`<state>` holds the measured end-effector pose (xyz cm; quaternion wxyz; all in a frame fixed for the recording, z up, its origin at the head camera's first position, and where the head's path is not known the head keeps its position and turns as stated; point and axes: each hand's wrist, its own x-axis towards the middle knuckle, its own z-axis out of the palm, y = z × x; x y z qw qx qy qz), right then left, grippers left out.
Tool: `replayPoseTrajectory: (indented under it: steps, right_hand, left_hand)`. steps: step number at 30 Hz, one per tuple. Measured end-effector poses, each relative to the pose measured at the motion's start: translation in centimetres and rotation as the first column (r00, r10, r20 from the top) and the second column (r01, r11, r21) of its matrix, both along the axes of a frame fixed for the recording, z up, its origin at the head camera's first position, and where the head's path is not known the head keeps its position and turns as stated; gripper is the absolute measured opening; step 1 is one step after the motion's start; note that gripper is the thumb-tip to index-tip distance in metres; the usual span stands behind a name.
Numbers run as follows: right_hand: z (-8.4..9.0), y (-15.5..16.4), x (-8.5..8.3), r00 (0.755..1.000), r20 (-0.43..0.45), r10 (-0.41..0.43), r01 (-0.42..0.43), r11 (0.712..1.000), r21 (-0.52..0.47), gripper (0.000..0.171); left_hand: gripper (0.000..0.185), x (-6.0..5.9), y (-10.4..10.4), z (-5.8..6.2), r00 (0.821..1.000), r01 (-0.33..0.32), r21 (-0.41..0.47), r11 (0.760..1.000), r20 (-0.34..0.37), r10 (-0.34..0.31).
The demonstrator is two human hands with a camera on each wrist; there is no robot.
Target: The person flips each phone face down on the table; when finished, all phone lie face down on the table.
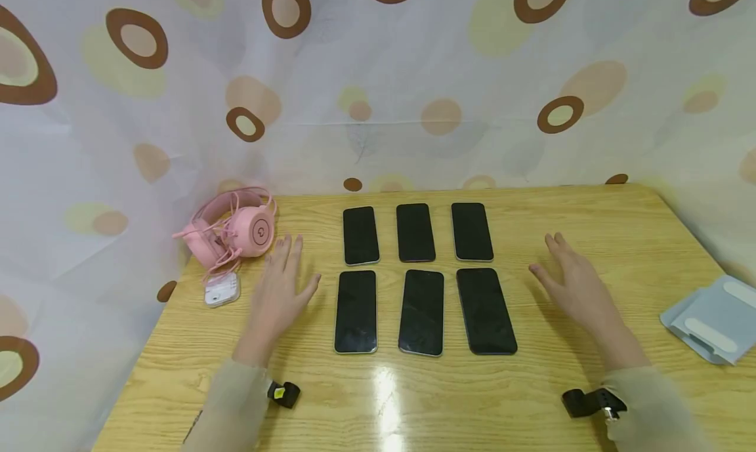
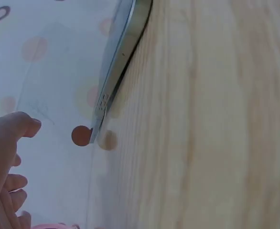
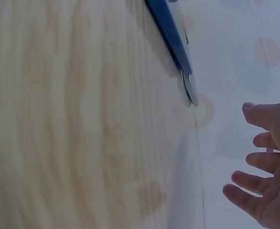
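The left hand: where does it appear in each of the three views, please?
Head view: the left hand is left of centre, flat, fingers spread, beside the phones.
Left wrist view: at the lower left edge, fingers straight.
Right wrist view: not in it.
Shared landmark: the wooden table, seen in all views.

Glossy glass phones (image 1: 420,311) on a varnished, probably laminate, wood-grain table (image 1: 590,209).

1. Six phones (image 1: 420,278) lie on the table (image 1: 590,216) in two rows of three.
2. Headphones (image 1: 233,232) lie left of them, earbud case (image 1: 222,289) just before.
3. Stand (image 1: 711,317) lies far right.
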<state>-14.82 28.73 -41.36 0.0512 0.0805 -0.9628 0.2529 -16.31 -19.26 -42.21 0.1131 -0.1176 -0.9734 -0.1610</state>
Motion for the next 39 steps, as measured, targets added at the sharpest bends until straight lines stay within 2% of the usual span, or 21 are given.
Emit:
replayPoseTrajectory:
  steps: [2,3,7,11,17,23,28,33,39]
  right_hand:
    - [-0.1,-0.8,0.3,1.0,0.0,0.015,-0.015,0.995,-0.096,0.067]
    - [-0.2,-1.3,0.4,1.0,-0.003,0.018,-0.018,0.993,-0.118,0.065]
    - [-0.1,-3.6,0.8,1.0,0.016,0.027,-0.024,0.984,-0.175,0.058]
    - [0.1,-6.3,1.0,0.997,0.065,0.042,-0.025,0.97,-0.242,0.052]
    - [-0.7,-10.9,0.9,0.984,0.132,0.123,-0.066,0.926,-0.372,0.038]
    - [-1.2,-15.4,0.9,0.958,0.183,0.222,-0.129,0.901,-0.415,0.031]
    - [-1.6,-18.6,0.7,0.937,0.22,0.272,-0.161,0.893,-0.42,0.029]
    - [-1.9,-20.7,0.5,0.928,0.231,0.293,-0.189,0.902,-0.388,0.03]
    - [-1.8,-22.0,0.1,0.926,0.242,0.288,-0.209,0.929,-0.307,0.036]
  left_hand:
    - [0.07,0.3,0.3,-0.2,0.999,0.017,0.148,0.989,0.028,-0.021]
    - [0.067,0.5,0.5,-0.3,0.999,0.017,0.224,0.974,0.045,-0.028]
    - [0.051,1.2,1.4,-0.7,0.996,0.007,0.444,0.896,0.074,-0.045]
    - [0.036,1.9,2.3,-1.0,0.992,-0.018,0.555,0.832,0.112,-0.053]
    - [0.027,2.6,3.1,-1.7,0.981,-0.062,0.612,0.788,0.182,-0.064]
    - [0.026,2.8,3.4,-2.5,0.978,-0.065,0.62,0.782,0.197,-0.074]
    - [0.026,2.7,3.4,-3.3,0.977,-0.069,0.6,0.797,0.202,-0.067]
    - [0.026,2.7,3.4,-3.9,0.979,-0.066,0.597,0.799,0.193,-0.064]
    - [0.026,2.7,3.4,-4.0,0.977,-0.067,0.6,0.797,0.201,-0.069]
